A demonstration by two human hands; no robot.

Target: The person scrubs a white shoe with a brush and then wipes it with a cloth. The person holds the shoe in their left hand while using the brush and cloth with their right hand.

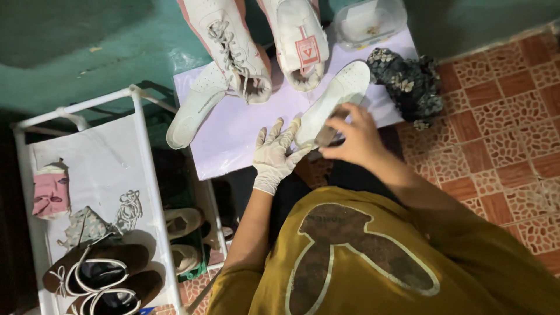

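My left hand, in a white glove, grips the near end of a white shoe insole lying on a pale sheet. My bare right hand presses a small brush against the same insole near its heel. A second white insole lies to the left on the sheet. Two white and pink sneakers, one with its laces loose and the other without laces, stand at the sheet's far edge.
A clear plastic tub and a dark flowered cloth sit at the right of the sheet. A white shoe rack on the left holds brown sandals, loose laces and socks. Red patterned tiles lie to the right.
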